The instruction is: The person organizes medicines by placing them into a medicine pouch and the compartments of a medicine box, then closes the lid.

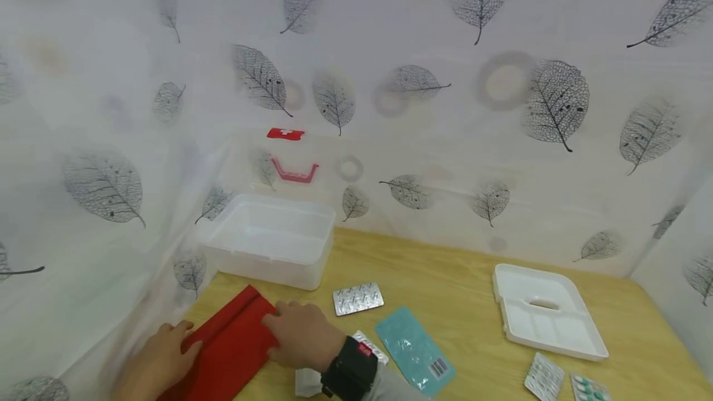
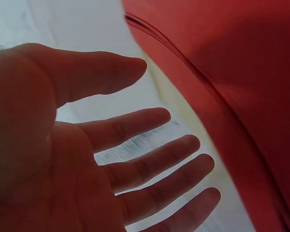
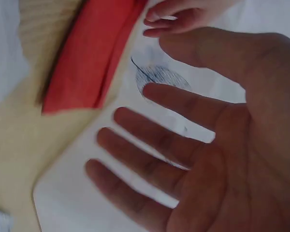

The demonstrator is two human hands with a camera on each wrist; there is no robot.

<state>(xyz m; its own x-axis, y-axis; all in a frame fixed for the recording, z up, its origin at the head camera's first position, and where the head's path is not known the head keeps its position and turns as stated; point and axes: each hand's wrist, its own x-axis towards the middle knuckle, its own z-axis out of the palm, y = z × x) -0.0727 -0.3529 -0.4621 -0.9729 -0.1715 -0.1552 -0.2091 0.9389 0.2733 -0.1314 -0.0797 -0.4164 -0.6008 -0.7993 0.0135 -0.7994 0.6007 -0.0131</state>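
Observation:
A flat red fabric piece (image 1: 228,351), seamed along one edge and pouch-like, lies on the table at the lower left of the head view. By its left edge is my left hand (image 1: 158,361); in the left wrist view this hand (image 2: 63,159) has its fingers spread, nothing in the palm, and the red fabric (image 2: 251,67) just beyond the fingertips. Over the right edge of the fabric is my right hand (image 1: 306,334). The right wrist view shows that hand (image 3: 203,145) with extended fingers and a bare palm, the red fabric (image 3: 84,63) past them.
Behind stands a white box (image 1: 273,265), with a red handle (image 1: 295,172) above it. Silver blister packs (image 1: 358,299), a blue packet (image 1: 414,351) and a white tray (image 1: 557,342) lie to the right. A leaf-patterned curtain (image 1: 390,141) closes the back.

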